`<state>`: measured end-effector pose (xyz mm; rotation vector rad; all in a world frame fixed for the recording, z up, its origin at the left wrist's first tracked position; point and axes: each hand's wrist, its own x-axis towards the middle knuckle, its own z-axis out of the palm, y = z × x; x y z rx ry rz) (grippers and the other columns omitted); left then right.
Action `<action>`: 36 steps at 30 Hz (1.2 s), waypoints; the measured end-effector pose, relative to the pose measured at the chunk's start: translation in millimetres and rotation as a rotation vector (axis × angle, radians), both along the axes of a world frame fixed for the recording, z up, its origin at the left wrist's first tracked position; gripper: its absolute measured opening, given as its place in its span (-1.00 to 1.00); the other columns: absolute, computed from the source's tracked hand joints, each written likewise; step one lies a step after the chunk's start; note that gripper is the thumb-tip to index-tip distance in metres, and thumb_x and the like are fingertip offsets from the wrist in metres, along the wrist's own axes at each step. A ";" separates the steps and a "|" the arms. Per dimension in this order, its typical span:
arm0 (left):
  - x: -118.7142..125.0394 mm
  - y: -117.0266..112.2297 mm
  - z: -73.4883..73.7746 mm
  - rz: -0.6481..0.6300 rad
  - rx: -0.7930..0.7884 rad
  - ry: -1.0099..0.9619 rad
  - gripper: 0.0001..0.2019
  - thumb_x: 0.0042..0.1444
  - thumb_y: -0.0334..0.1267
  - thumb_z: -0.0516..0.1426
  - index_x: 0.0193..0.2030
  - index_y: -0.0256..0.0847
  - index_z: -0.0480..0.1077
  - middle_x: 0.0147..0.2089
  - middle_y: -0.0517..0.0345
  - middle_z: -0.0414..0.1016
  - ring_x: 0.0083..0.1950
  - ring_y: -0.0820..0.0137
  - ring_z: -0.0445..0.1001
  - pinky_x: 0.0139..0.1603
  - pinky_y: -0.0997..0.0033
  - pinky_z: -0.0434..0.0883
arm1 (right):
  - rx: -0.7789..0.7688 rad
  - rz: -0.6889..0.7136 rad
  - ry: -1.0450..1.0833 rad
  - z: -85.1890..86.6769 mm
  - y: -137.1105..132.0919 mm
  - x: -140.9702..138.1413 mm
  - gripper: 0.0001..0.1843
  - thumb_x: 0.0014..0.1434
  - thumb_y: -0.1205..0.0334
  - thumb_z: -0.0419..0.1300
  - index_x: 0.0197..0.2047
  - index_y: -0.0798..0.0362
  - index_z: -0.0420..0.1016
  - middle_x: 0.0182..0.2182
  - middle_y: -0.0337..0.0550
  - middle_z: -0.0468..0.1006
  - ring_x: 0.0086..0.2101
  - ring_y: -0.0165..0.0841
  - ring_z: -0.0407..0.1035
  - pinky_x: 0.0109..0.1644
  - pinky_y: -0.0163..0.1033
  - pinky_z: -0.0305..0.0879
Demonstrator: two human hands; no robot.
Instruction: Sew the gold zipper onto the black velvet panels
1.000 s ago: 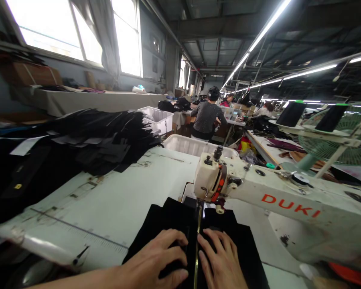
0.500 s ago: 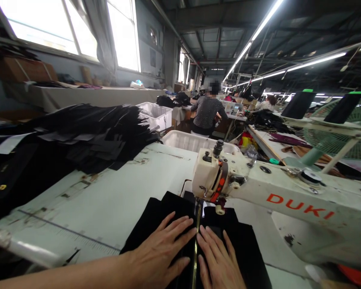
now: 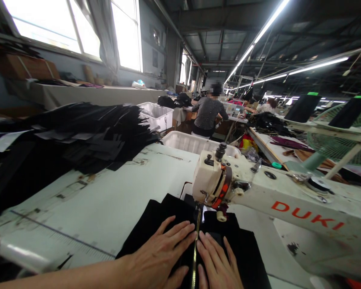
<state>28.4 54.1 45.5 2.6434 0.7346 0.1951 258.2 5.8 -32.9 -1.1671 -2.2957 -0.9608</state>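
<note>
My left hand [image 3: 161, 253] lies flat with fingers stretched out on black fabric [image 3: 156, 216] just left of a gold zipper strip [image 3: 195, 249]. My right hand [image 3: 218, 263] lies flat, fingers out, on the black fabric right of the strip. Both hands sit just in front of the head [image 3: 210, 180] of a white DUKI sewing machine [image 3: 291, 206], and the zipper strip runs under the machine head. Neither hand holds anything.
A big heap of black cut pieces [image 3: 87, 132] covers the left of the white table [image 3: 108, 192]. A white plastic bin [image 3: 195, 142] stands behind the machine. Another person [image 3: 208, 114] works further back. A green fan [image 3: 343, 146] and thread cones stand at right.
My left hand's fingers went from curled to flat on the fabric. Both hands have slid a little toward the machine head. The view has shifted slightly.
</note>
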 end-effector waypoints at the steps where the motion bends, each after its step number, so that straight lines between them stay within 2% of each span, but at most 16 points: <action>1: 0.2 0.1 1.1 0.004 -0.004 -0.004 -0.31 0.18 -0.32 0.16 0.43 -0.16 0.04 0.43 -0.02 0.03 0.43 0.11 0.05 0.42 -0.16 -0.06 | 0.002 0.000 -0.001 0.6 0.5 0.1 -0.63 0.21 0.17 0.05 0.04 -0.01 0.49 0.07 -0.31 0.51 -0.03 -0.38 0.46 -0.04 -0.22 0.36; 6: 0.0 0.5 3.3 0.007 -0.004 -0.034 -0.30 0.15 -0.33 0.16 0.42 -0.18 0.06 0.42 -0.08 0.04 0.42 0.07 0.07 0.41 -0.18 -0.07 | -0.010 -0.025 0.013 5.0 3.2 1.7 -0.59 0.19 0.16 0.04 0.07 0.02 0.47 0.07 -0.37 0.50 -0.06 -0.38 0.46 -0.05 -0.15 0.34; 13: 1.4 -0.2 7.8 -0.002 0.029 -0.014 -0.31 0.13 -0.34 0.15 0.41 -0.25 0.06 0.42 -0.08 0.07 0.42 0.08 0.09 0.41 -0.17 -0.04 | -0.049 -0.045 0.032 4.7 4.4 0.4 -0.60 0.13 0.21 0.06 0.04 -0.03 0.49 0.09 -0.40 0.49 -0.11 -0.36 0.46 -0.10 -0.17 0.32; 18: 3.2 2.7 7.7 -0.004 0.012 -0.015 -0.30 0.11 -0.37 0.13 0.41 -0.21 0.06 0.42 -0.07 0.08 0.41 0.07 0.09 0.41 -0.21 -0.04 | -0.061 -0.024 0.049 9.8 7.1 -7.4 -0.63 0.14 0.26 0.05 0.00 0.03 0.47 0.11 -0.26 0.48 -0.01 -0.32 0.42 0.02 -0.12 0.26; 24: 3.2 2.3 7.3 0.004 0.027 -0.009 -0.33 0.10 -0.33 0.13 0.38 -0.26 0.11 0.38 -0.13 0.15 0.40 0.09 0.12 0.41 -0.19 -0.01 | -0.081 0.027 0.152 24.5 8.2 -15.5 -0.64 0.14 0.36 -0.01 -0.03 0.12 0.45 0.00 -0.17 0.56 -0.08 -0.34 0.47 0.06 -0.14 0.24; 32: 2.4 1.8 7.6 -0.011 0.055 -0.008 -0.30 0.10 -0.34 0.15 0.39 -0.29 0.08 0.38 -0.13 0.16 0.39 0.07 0.13 0.39 -0.22 0.02 | -0.080 0.034 0.084 12.7 7.8 -8.9 -0.56 0.11 0.37 -0.02 0.05 0.21 0.39 0.03 -0.10 0.54 -0.03 -0.28 0.47 0.02 -0.11 0.38; 36: 3.9 3.8 6.7 -0.018 0.064 -0.026 -0.33 0.12 -0.32 0.15 0.38 -0.28 0.10 0.37 -0.13 0.17 0.39 0.06 0.14 0.40 -0.21 0.00 | -0.073 0.044 0.026 10.9 9.9 -5.3 -0.60 0.15 0.34 0.00 0.04 0.20 0.41 0.06 -0.09 0.51 0.00 -0.29 0.46 -0.02 -0.13 0.42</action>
